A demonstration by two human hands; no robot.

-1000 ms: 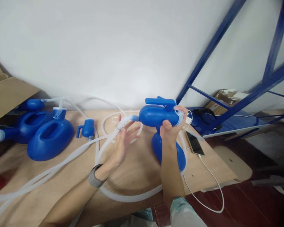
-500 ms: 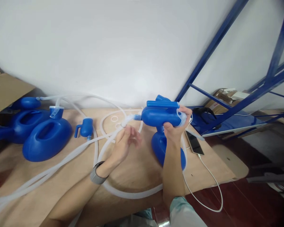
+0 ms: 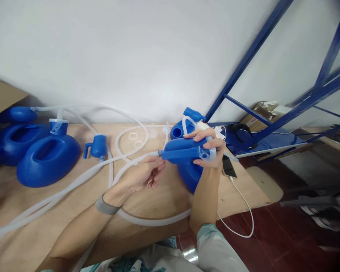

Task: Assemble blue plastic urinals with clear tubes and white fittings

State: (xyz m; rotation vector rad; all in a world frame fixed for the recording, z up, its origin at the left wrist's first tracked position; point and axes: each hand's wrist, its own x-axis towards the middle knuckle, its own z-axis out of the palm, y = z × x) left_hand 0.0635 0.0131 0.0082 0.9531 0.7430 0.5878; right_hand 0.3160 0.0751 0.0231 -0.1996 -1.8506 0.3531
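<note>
My right hand (image 3: 212,151) grips a blue plastic handled cup (image 3: 178,149) around its wide, clear-capped end. The cup lies tilted in the air, its handle side facing me and its narrow spout pointing left. A translucent hose (image 3: 127,166) meets that spout. Close to the joint, my left hand (image 3: 143,172) has its thumb and fingers closed on the hose; the other fingers are curled below. Under the cup sits a blue plastic bottle (image 3: 188,177), partly hidden by the cup and my right forearm. Behind it another blue piece with a round opening (image 3: 176,132) shows.
On the left of the wooden table (image 3: 164,204) stand several blue bottles (image 3: 49,162) and a small handled cup (image 3: 98,146). Hoses loop across the tabletop. White rings (image 3: 133,136) lie near the wall. A phone (image 3: 229,167) with a cable and a blue metal rack (image 3: 249,53) are at right.
The handled cup has rolled in my right hand, so its handle has turned from the top towards me. My left hand has closed on the hose beside the spout. The view has shifted slightly.
</note>
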